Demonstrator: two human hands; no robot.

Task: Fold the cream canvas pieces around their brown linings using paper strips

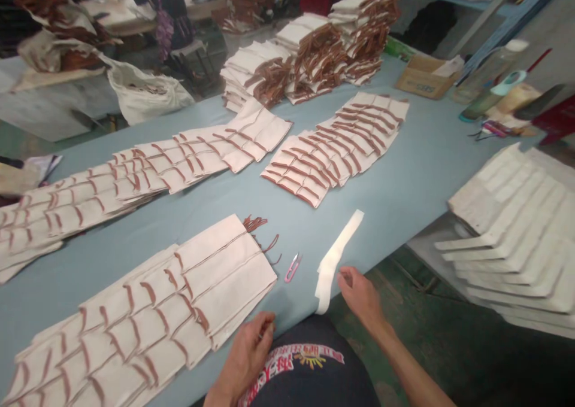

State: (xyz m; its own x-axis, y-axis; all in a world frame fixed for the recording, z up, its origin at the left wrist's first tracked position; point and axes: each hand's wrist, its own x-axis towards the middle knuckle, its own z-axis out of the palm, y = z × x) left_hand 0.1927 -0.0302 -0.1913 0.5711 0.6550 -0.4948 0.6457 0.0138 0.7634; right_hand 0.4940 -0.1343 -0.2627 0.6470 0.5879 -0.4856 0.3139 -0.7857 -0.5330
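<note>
Right hand (pixel 359 296) at table edge (pixel 390 246), beside strip (pixel 336 250)

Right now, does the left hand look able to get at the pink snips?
Probably yes. The left hand is close to the pink snips, and I see nothing lying between them; the white strip lies on the snips' other side.

green floor (pixel 398 299), blue shelf (pixel 516 24), seemingly grey wall (pixel 550 27)
</note>
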